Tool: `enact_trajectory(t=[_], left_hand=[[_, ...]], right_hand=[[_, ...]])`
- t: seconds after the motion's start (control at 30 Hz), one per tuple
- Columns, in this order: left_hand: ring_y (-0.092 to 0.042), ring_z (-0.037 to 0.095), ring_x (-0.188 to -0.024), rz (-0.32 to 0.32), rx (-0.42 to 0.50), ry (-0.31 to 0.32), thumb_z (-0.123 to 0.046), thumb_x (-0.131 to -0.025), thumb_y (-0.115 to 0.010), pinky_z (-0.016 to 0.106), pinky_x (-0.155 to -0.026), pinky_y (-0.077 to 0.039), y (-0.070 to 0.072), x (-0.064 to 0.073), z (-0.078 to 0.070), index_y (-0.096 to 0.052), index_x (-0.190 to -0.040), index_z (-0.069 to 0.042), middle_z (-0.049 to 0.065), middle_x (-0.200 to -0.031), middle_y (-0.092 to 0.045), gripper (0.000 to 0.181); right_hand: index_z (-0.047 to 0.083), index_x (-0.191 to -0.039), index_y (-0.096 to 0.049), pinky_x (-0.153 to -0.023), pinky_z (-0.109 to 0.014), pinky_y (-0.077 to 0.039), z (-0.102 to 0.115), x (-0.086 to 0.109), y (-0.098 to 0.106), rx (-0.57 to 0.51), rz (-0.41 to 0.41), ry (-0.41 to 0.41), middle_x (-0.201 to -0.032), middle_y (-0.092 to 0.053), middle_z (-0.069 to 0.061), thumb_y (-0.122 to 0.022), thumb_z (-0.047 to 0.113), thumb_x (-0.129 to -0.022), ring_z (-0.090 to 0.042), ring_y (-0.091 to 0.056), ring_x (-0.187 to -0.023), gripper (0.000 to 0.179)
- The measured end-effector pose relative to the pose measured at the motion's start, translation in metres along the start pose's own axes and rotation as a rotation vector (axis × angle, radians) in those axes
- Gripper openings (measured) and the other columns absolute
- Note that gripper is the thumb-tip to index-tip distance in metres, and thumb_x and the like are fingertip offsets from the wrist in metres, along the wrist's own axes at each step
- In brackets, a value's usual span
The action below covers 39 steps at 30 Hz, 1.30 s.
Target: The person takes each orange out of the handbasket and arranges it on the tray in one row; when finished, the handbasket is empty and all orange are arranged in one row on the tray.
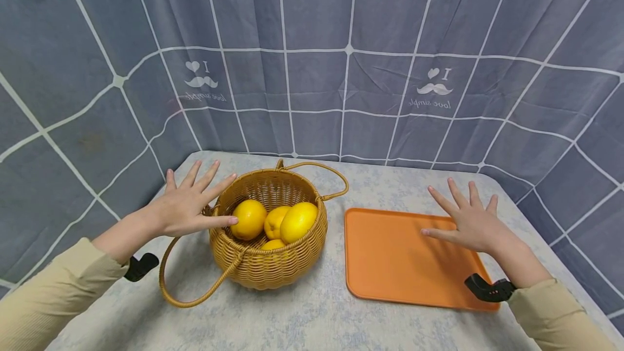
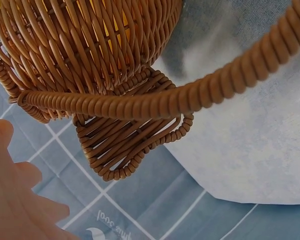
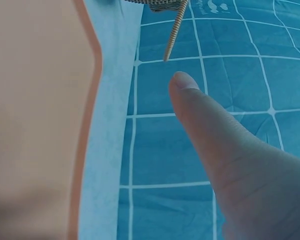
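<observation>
In the head view my left hand (image 1: 192,207) is spread with straight fingers over the left rim of a wicker basket (image 1: 273,270), holding nothing. Inside the basket lie several yellow fruits, lemon-like in colour; a round one (image 1: 249,219) is nearest that hand, and an oval one (image 1: 298,222) leans at the right wall. My right hand (image 1: 475,223), fingers also spread and holding nothing, hovers over an orange tray (image 1: 380,253) with a raised rim. The left wrist view shows the basket's woven side (image 2: 90,50) and the left fingers (image 2: 20,200) apart from it. The right thumb (image 3: 205,120) shows in the right wrist view.
One looped basket handle (image 1: 195,302) folds out toward the front left, the other (image 1: 341,177) toward the back right. A pale patterned cloth (image 1: 312,313) covers the table. Grey-blue checked curtains (image 1: 317,80) stand behind and on both sides.
</observation>
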State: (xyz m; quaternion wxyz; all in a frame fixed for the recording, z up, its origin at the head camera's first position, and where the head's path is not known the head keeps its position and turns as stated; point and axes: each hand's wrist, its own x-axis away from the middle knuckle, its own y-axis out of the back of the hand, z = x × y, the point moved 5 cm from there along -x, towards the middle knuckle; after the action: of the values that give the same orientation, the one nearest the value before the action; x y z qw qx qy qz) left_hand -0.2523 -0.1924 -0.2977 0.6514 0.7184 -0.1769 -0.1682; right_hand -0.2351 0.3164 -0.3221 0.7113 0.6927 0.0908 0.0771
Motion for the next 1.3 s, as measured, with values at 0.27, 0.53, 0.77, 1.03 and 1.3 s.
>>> enact_trajectory(t=[0.27, 0.53, 0.77, 1.03, 1.3], left_hand=[[0.013, 0.045, -0.137, -0.001, 0.014, 0.007, -0.071, -0.084, -0.045, 0.077, -0.089, 0.014, 0.000, 0.003, 0.001, -0.014, -0.153, -0.025, 0.018, -0.155, 0.002, 0.088], [0.015, 0.043, -0.137, -0.027, 0.035, -0.011, -0.067, -0.087, -0.046, 0.073, -0.092, 0.016, 0.002, 0.009, -0.001, -0.011, -0.153, -0.025, 0.017, -0.155, 0.005, 0.086], [0.020, 0.038, -0.137, -0.074, 0.069, -0.043, -0.063, -0.087, -0.050, 0.066, -0.095, 0.022, 0.005, 0.016, -0.009, -0.005, -0.153, -0.025, 0.015, -0.155, 0.008, 0.088], [0.018, 0.035, -0.138, -0.122, 0.163, -0.091, -0.054, -0.090, -0.053, 0.059, -0.103, 0.018, 0.005, 0.024, -0.015, -0.003, -0.153, -0.025, 0.010, -0.155, 0.014, 0.086], [0.011, 0.032, -0.141, -0.146, 0.424, -0.089, -0.041, -0.091, -0.059, 0.053, -0.110, 0.008, -0.006, 0.030, -0.011, -0.001, -0.152, -0.029, 0.004, -0.156, 0.012, 0.085]], right_hand=[[0.029, -0.153, -0.004, -0.085, -0.081, 0.008, 0.002, -0.002, 0.004, 0.036, -0.018, 0.016, -0.153, 0.002, -0.026, -0.052, 0.073, -0.078, -0.059, 0.011, -0.130, 0.099], [0.029, -0.153, -0.002, -0.092, -0.077, 0.007, 0.020, -0.010, 0.007, -0.051, -0.022, 0.076, -0.155, 0.007, -0.020, -0.055, 0.070, -0.079, -0.054, 0.014, -0.132, 0.100], [0.028, -0.153, -0.004, -0.101, -0.070, 0.000, 0.045, -0.022, 0.009, -0.143, -0.027, 0.163, -0.155, 0.009, -0.018, -0.058, 0.067, -0.079, -0.050, 0.011, -0.135, 0.100], [0.028, -0.152, -0.013, -0.100, -0.061, -0.029, 0.080, -0.037, 0.015, -0.269, -0.069, 0.255, -0.157, -0.001, -0.010, -0.059, 0.064, -0.080, -0.040, -0.016, -0.138, 0.093], [0.023, -0.147, -0.034, -0.098, -0.055, -0.036, 0.120, -0.047, 0.021, -0.434, -0.189, 0.329, -0.153, -0.024, -0.001, -0.065, 0.058, -0.079, -0.029, -0.034, -0.133, 0.083]])
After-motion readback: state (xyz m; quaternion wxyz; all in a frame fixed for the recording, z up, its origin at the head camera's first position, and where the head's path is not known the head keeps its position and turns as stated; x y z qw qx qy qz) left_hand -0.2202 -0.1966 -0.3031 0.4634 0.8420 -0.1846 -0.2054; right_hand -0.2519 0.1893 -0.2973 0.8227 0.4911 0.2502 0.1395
